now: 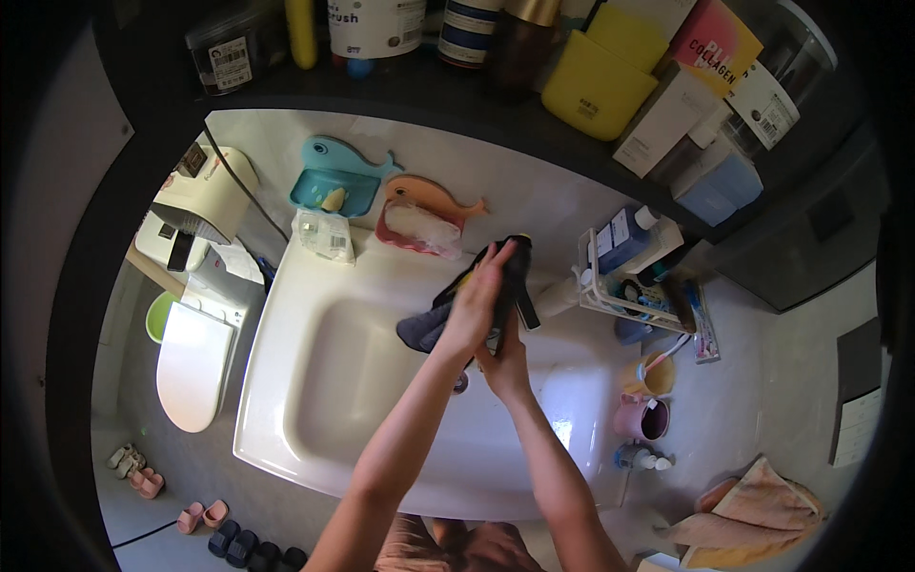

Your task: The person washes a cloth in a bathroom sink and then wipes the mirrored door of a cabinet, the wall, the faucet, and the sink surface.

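Both hands are over the back right of a white washbasin point(343, 400), pressed around a dark cloth point(423, 330). My left hand point(473, 307) lies flat along the cloth with its fingers pointing towards the back wall. Close against its right side, my right hand point(506, 357) holds the lower part of the dark bundle. A bit of yellow shows at the top of the bundle. The faucet area is largely covered by the hands and cloth; a dark, light-edged bar stands out just right of them. The drain fitting point(460, 383) is partly seen below the hands.
A dark shelf point(429, 96) with bottles and boxes crosses above the basin. Behind stand a blue whale soap dish point(336, 189) and an orange one point(436, 193). At right are a wire rack point(629, 307), a pink mug point(636, 418) and a pump bottle point(636, 457). A toilet point(194, 365) is left.
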{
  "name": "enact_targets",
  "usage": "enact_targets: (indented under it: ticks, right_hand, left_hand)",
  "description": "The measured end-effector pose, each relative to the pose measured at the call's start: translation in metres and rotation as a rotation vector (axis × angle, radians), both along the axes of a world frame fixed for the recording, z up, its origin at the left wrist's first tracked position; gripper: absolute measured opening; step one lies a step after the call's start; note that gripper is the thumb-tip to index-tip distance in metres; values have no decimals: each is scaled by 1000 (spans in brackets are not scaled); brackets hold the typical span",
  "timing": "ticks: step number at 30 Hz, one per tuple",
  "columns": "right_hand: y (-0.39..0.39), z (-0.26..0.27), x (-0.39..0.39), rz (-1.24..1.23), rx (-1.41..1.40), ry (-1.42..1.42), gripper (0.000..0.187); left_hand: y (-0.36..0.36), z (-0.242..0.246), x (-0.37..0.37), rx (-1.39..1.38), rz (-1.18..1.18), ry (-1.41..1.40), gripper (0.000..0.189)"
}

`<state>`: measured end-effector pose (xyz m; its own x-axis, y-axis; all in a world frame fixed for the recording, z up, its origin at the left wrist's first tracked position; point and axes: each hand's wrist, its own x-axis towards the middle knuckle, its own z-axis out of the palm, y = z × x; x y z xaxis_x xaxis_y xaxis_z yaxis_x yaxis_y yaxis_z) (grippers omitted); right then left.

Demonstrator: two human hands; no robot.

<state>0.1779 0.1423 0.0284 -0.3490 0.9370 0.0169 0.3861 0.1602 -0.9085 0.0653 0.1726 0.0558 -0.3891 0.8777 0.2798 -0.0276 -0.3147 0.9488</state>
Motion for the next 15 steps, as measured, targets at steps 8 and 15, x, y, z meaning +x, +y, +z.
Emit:
enact_targets:
  ticks: [8,15]
  right_hand:
    - [8,-14,12,5,120,-112,86]
    - [6,-6,-7,18,262,-13,97]
  left_hand:
    - [44,7,11,-79,-75,426,52]
    - [96,-43,-23,-261,-233,-270,66]
